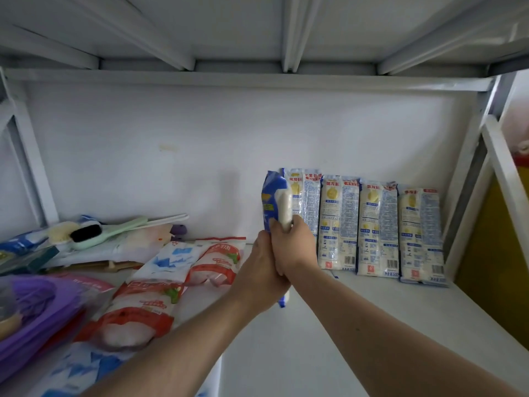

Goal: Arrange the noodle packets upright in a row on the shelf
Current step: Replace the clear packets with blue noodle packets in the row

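Several blue-and-white noodle packets [380, 227] stand upright in a row against the back wall on the right side of the white shelf [372, 325]. Both hands grip one more blue noodle packet [274, 196], held upright just left of the row. My left hand [257, 276] wraps its lower part; my right hand [292, 245] clasps its middle. The packet's bottom end pokes out below the hands and seems slightly above the shelf.
Red-and-white sugar bags [143, 308] and blue-white bags [169, 259] lie on the left. Brushes [86, 233] rest on a pile at the back left. A purple plastic item [31, 316] sits at the near left. A white upright frame [469, 196] bounds the right.
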{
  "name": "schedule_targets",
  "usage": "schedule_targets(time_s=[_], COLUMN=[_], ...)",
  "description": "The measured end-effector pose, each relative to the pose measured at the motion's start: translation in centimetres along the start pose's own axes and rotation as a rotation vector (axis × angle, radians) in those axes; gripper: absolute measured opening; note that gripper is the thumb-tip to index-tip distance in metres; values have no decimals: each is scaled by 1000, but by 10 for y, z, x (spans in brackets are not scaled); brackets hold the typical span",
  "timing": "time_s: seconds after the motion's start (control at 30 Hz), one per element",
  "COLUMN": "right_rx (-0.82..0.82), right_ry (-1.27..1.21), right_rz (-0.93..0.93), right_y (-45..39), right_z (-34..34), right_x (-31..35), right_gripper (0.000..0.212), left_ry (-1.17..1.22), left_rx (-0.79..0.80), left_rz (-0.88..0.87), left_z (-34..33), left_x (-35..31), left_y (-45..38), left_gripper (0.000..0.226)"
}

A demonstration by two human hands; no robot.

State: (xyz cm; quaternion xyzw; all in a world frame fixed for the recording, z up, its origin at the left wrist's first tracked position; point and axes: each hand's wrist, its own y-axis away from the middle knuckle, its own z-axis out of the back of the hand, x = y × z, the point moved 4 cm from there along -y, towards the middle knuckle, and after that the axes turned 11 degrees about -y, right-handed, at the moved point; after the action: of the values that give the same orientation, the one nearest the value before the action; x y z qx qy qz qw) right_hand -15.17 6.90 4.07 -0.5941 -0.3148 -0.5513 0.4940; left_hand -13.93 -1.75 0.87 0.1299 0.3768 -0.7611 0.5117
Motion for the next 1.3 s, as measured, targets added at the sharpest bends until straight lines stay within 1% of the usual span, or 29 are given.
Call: schedule_targets(time_s=[0.07, 0.1, 0.13, 0.2, 0.27, 0.3, 0.33, 0.4, 0.47, 0.53, 0.6, 0.67, 0.77, 0.83, 0.9, 0.97, 1.07, 1.17, 1.3], right_rx=[-13, -15, -14, 11, 71, 104, 136, 185, 217, 227, 241, 273, 278, 240, 196, 177, 179, 203, 210], right_ry=[-84, -145, -209, -317, -379, -381, -372, -365, -415, -462, -485, -505, -401, -296, -265, -266, -295, -367, -563], right_rz=[-8, -18, -34, -70, -67, -53, -41, -32, -59, -108, -148, -157, -77, 6, 42, 43, 6, -5, -44], right_y=[-6, -8, -10, -13, -15, -15, -16, -16, -17, -20, -21, -19, -15, -16, -19, -23, -31, -34, -43], right_z=[6, 10, 14, 20, 24, 24, 25, 25, 27, 29, 29, 25, 21, 23, 27, 31, 37, 39, 46], right_x=[-2, -4, -5, -9, -11, -11, -10, -9, -10, -13, -14, -12, -5, -1, 4, 10, 16, 23, 34], right_gripper=[14, 11, 10, 11, 16, 19, 21, 22, 18, 18, 23, 27, 28, 24, 24, 33, 44, 40, 21], left_ry=[182, 273, 361, 441, 432, 457, 515, 601, 611, 592, 581, 568, 563, 587, 571, 552, 539, 566, 562], left_rx=[73, 80, 57, -39, -106, -88, -38, 97, 184, 191, 155, 86, 7, -18, -28, -13, 12, 32, 102], left_rz=[-3, 24, 61, 156, 231, 275, 314, 344, 310, 312, 326, 331, 333, 323, 324, 331, 335, 340, 349], left_z=[-6, -4, -2, 5, 14, 16, 16, 16, 17, 16, 12, 11, 12, 12, 14, 14, 13, 13, 14], left_x=[2, 3, 5, 15, 19, 21, 24, 28, 32, 35, 37, 36, 34, 35, 37, 38, 40, 40, 37], left_y=[0, 0, -2, -9, -18, -22, -26, -30, -28, -26, -25, -23, -22, -23, -22, -19, -16, -16, -14], left_gripper=[54, 49, 47, 43, 40, 42, 45, 44, 35, 29, 26, 23, 17, 20, 28, 35, 38, 37, 39])
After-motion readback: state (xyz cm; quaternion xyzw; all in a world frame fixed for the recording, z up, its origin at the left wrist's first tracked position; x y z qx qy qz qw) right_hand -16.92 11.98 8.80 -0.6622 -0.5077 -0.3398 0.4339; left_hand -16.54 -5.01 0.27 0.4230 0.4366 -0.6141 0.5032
